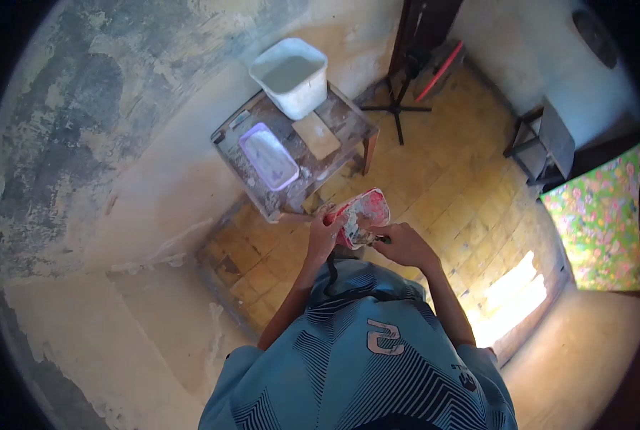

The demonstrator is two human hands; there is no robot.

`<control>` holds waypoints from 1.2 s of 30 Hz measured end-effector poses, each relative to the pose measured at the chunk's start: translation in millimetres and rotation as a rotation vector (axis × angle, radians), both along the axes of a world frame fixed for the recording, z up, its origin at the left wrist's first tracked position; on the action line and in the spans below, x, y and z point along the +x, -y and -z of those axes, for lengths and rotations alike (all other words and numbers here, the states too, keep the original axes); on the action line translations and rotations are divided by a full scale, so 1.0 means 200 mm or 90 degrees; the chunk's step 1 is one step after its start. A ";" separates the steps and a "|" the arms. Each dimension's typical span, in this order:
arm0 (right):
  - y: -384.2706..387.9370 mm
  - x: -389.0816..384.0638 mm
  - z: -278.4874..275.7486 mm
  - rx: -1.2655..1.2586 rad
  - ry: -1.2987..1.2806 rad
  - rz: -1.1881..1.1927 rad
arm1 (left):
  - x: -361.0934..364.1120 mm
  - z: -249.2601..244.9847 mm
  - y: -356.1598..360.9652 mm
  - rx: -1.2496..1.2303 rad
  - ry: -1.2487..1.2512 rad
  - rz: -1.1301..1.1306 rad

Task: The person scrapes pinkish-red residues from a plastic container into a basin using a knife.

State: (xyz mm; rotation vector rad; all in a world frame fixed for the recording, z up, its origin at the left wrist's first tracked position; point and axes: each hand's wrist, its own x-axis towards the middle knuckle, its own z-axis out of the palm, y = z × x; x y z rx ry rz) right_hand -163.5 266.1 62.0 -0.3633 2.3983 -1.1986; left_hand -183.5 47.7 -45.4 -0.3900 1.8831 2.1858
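My left hand (326, 231) is wrapped round the left side of a small red container (378, 206), held tilted in front of my body. Pale grey paste (351, 223) coats part of its inside. My right hand (404, 246) grips the dark handle of a tool (383, 239). The tool's far end reaches the container's lower edge among the paste, and its exact shape cannot be made out.
A stained wooden table (252, 173) ahead bears a white bucket (307, 92), a purple tray (270, 158) and a tan board (316, 136). Beyond are a black stand (396, 108) and a dark stool (553, 143). Floral cloth (603, 222) hangs at right; a patchy wall rises at left.
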 end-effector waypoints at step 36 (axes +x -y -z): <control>0.47 -2.93 0.04 0.097 -0.145 -0.294 | -2.34 -0.32 0.48 -0.705 -0.381 -0.104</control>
